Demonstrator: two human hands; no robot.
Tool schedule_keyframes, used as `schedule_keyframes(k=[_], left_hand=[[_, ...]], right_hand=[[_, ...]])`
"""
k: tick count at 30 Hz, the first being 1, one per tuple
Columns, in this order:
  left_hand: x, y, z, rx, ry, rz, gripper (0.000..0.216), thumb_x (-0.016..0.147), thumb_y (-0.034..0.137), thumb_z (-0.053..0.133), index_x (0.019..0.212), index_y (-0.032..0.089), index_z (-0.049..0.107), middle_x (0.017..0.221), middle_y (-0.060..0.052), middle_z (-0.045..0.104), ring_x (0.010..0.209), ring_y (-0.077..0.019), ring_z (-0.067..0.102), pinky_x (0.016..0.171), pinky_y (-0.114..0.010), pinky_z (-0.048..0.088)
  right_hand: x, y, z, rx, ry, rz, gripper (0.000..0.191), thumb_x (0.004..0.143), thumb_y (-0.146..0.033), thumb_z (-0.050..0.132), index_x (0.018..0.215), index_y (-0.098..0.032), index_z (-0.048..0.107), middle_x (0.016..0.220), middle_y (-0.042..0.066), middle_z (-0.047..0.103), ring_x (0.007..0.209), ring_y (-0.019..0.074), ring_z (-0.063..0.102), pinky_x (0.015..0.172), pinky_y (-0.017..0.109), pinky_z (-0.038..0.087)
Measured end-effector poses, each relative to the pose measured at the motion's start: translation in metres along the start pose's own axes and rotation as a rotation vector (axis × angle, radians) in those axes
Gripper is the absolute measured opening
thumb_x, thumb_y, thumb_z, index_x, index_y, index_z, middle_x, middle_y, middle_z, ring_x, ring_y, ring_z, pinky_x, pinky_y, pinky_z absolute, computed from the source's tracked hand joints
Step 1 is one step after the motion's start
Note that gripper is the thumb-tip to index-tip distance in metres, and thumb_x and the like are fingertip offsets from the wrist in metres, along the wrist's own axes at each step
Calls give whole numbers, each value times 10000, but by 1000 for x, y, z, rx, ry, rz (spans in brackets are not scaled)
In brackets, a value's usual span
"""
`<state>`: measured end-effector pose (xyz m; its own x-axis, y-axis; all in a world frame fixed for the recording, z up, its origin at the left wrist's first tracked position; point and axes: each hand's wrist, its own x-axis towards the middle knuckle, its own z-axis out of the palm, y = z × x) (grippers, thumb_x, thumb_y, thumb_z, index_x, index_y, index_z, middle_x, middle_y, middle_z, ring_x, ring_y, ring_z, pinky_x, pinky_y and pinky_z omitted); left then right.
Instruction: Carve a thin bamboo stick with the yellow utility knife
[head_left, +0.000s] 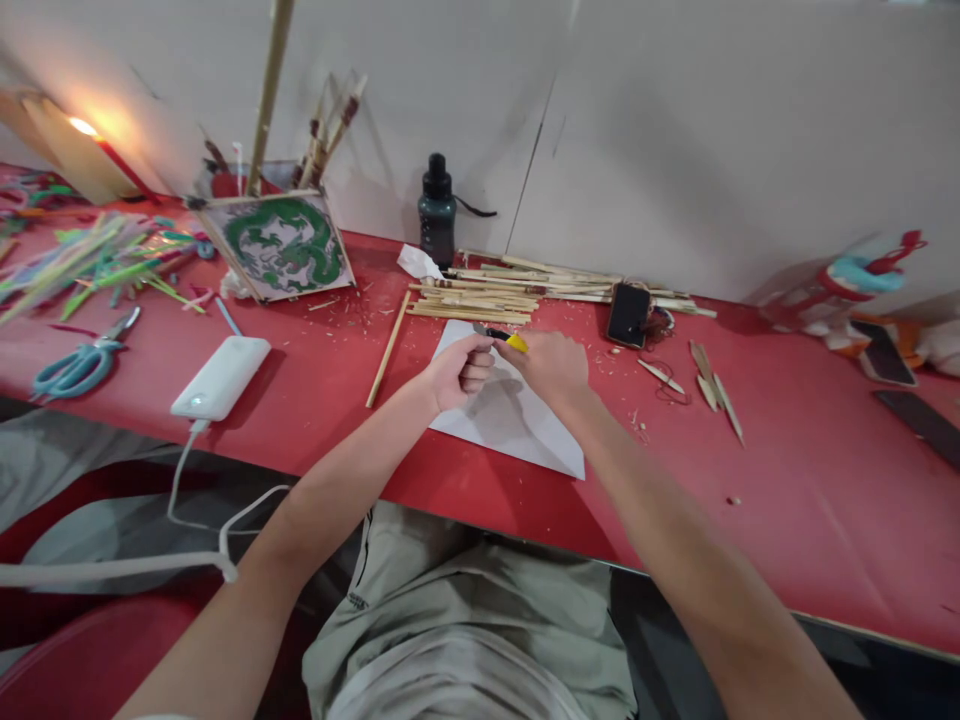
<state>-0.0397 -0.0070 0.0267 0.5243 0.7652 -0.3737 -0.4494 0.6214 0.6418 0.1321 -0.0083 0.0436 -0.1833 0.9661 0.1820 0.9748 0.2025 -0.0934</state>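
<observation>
My right hand (551,365) is closed around a yellow utility knife (516,341), whose dark blade end points left. My left hand (459,372) is curled in a loose fist right beside the blade, its thumb and fingers pinched together; what they hold is too small to make out. Both hands hover over a white sheet of paper (525,430) on the red table (787,500). A pile of bamboo sticks (487,295) lies just beyond the hands. One loose bamboo stick (388,350) lies to the left of the paper.
A white power bank (221,377) with its cable, teal scissors (79,365) and coloured strips (90,260) lie at the left. A framed green dragon picture (281,245), a dark bottle (436,210), a phone (628,313) and cut bamboo slivers (709,385) sit further back and right.
</observation>
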Motion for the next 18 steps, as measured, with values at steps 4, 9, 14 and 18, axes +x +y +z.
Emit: schedule_keyframes(k=[4,9,14,18], left_hand=[[-15,4,0,-91,27,-12,309,878,226,555,685,225,314,522,123,159,367,-35,111,361,-214,32],[-33,-1,-4,-138,158,140,360,840,221,588,699,231,256,529,125,151,379,-36,101,375,-208,39],[-29,1,-9,-121,103,130,374,815,242,639,704,229,282,545,123,171,391,-34,114,384,-216,55],[-20,2,-2,-67,86,163,271,808,289,602,721,219,355,558,110,190,390,-41,159,394,-212,80]], right_hand=[[41,4,-9,-24,-89,83,755,977,-768,329,1019,-158,771,917,183,744,778,260,657,619,317,331],[63,26,-26,-82,-16,141,685,977,-729,414,968,-143,769,860,187,734,740,256,649,619,321,333],[38,15,-24,32,-43,18,692,983,-753,324,882,-207,737,822,115,720,694,226,623,584,302,284],[28,16,-17,106,-59,65,665,966,-768,350,818,-215,690,792,92,693,678,215,599,579,296,264]])
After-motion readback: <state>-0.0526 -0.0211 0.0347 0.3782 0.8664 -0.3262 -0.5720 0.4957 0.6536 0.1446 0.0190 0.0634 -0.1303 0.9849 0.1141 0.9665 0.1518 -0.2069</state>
